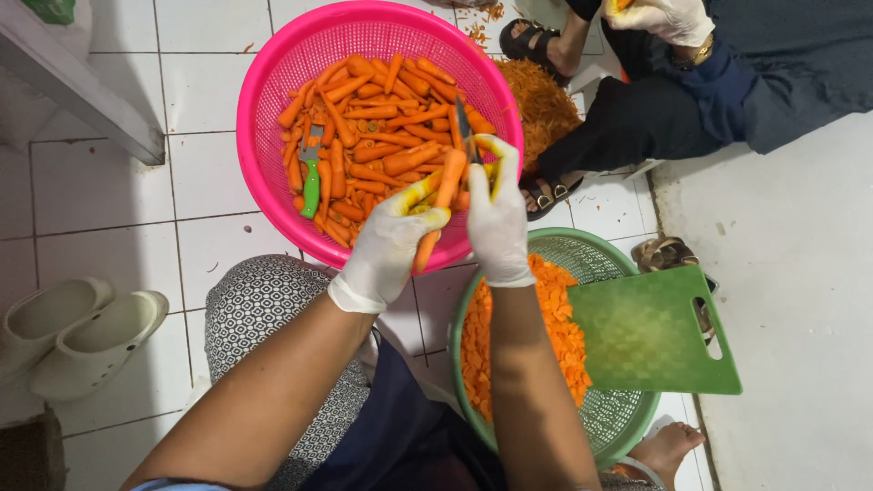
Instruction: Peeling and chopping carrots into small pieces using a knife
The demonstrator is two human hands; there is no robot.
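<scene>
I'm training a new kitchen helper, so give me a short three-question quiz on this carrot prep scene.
1. True or false: the left hand holds a carrot.
2. What does the right hand hold? A) knife B) spoon C) cup
3. Which basket holds the sliced carrot?

Key:
1. True.
2. A.
3. The green basket, under the green cutting board; whole carrots fill the pink basket.

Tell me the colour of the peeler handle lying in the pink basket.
Green peeler handle, clearest in the head view.
</scene>
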